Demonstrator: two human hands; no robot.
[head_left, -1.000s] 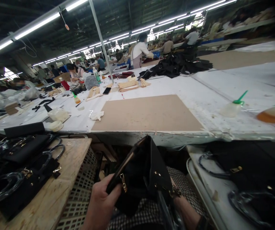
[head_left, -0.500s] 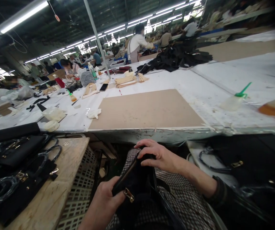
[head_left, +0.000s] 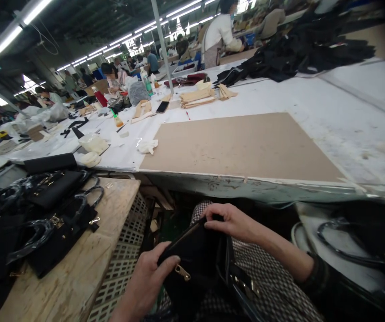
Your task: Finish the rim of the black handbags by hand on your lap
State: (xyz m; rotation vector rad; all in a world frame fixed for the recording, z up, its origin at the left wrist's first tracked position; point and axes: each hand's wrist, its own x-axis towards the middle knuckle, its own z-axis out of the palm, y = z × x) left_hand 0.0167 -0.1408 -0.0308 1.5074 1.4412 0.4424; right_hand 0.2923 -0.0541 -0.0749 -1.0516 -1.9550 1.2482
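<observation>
Our right hand (head_left: 226, 219) had just pinched the black handbag (head_left: 197, 257) by its far rim; our left hand (head_left: 147, 270), clamped nearer, apparently steadied it.

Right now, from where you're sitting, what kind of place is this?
Probably a bag factory or workshop. Black bags with gold-coloured metal parts are piled on the left, black material lies heaped on a long white table, and other people are around under rows of lights.
</observation>
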